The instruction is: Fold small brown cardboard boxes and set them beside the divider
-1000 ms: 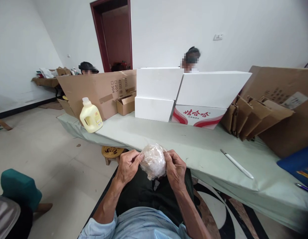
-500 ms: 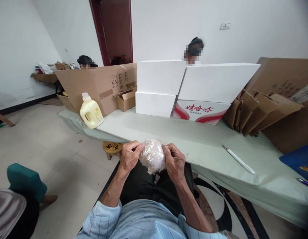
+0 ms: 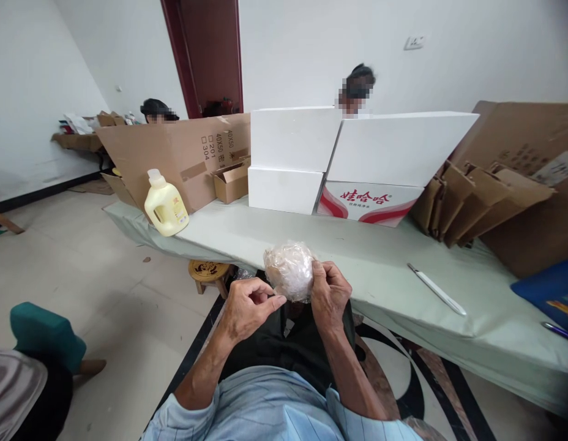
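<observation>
My right hand point(image 3: 328, 293) grips a crumpled ball of clear plastic wrap point(image 3: 288, 269), holding it up at the near edge of the table point(image 3: 311, 245). Just left of and below the ball is my left hand point(image 3: 248, 307), fingers curled, thumb and forefinger pinched together, perhaps on a thin strip of the wrap; I cannot make that out. Both hands are above my lap, over dark cloth.
On the table stand a yellow bottle point(image 3: 165, 204), cardboard boxes point(image 3: 174, 159), white foam boxes point(image 3: 357, 153), folded cartons point(image 3: 472, 202) and a white knife point(image 3: 435, 288). Two people sit behind the boxes. A small wooden stool point(image 3: 209, 272) is under the table and a teal seat point(image 3: 45, 334) at left.
My right hand lifted the plastic ball slightly up and right. My left hand came away from the ball and dropped a little to the left.
</observation>
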A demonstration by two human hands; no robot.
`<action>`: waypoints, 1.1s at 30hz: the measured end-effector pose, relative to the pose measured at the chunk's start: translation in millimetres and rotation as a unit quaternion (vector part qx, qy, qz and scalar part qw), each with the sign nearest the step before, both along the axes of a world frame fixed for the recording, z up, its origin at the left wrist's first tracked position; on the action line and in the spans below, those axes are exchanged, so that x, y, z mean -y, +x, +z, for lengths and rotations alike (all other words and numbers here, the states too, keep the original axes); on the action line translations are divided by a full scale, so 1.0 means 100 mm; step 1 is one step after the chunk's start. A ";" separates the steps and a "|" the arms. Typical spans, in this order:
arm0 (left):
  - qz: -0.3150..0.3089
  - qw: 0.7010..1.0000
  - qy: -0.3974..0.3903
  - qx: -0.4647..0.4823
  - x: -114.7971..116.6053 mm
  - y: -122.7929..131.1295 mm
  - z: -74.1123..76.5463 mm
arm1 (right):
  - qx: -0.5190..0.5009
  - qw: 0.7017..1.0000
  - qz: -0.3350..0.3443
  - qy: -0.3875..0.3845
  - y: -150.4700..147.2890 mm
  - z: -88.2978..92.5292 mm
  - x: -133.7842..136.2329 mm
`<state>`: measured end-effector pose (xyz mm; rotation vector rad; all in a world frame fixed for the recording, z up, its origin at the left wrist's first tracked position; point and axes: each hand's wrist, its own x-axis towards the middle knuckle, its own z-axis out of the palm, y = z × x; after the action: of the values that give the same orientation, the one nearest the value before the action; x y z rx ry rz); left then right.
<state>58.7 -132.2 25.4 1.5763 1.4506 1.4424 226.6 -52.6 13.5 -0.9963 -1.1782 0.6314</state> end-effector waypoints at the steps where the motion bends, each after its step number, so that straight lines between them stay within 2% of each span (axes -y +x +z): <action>1: -0.002 1.000 0.001 0.003 -0.01 0.02 0.00 | 0.001 1.000 -0.003 0.002 0.01 0.00 0.00; 8: -0.045 0.997 -0.023 0.050 -0.03 -0.01 -0.05 | -0.052 0.998 0.010 -0.039 0.08 -0.09 -0.07; 14: -0.011 0.998 -0.028 0.060 -0.06 -0.03 -0.05 | -0.147 0.981 0.056 -0.112 0.06 -0.15 -0.08; 18: -0.022 0.998 -0.026 0.061 -0.08 -0.05 -0.06 | -0.167 0.974 0.075 -0.135 0.05 -0.14 -0.05; 23: -0.013 0.997 0.024 0.078 -0.03 -0.07 -0.02 | -0.171 0.971 0.083 -0.144 0.03 -0.14 -0.05; 26: -0.008 0.998 0.059 0.036 0.03 -0.03 0.04 | -0.160 0.978 0.059 -0.125 0.02 -0.14 -0.05; 29: 0.012 0.998 0.055 -0.002 0.04 0.03 0.08 | -0.134 0.985 0.041 -0.096 0.02 -0.13 -0.03; 33: 0.013 0.999 0.033 0.020 0.00 0.05 0.05 | -0.142 0.984 0.044 -0.094 0.02 -0.10 0.00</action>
<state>64.1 -132.2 29.9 1.5638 1.4177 1.5426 228.4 -52.7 3.8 -0.9780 -0.9254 0.9367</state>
